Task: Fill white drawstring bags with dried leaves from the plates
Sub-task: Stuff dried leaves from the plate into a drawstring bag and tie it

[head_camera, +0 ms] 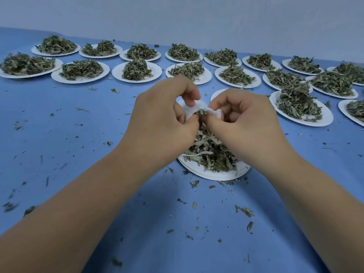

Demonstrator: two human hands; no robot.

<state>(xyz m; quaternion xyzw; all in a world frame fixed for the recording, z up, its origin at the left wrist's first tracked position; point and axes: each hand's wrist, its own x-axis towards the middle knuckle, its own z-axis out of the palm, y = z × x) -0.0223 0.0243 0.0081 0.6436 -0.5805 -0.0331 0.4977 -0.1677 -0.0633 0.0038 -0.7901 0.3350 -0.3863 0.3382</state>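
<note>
Head view: fingers of left hand (pixel 163 117) and right hand (pixel 246 119) pinch the limp white bag (pixel 199 107) at its mouth. Probably feather-light; hold the hem.

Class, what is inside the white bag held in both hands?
Dried leaves show at the mouth of the white bag, pinched by the left hand and right hand. The hands cover the rest, so its fill is hidden.
</note>
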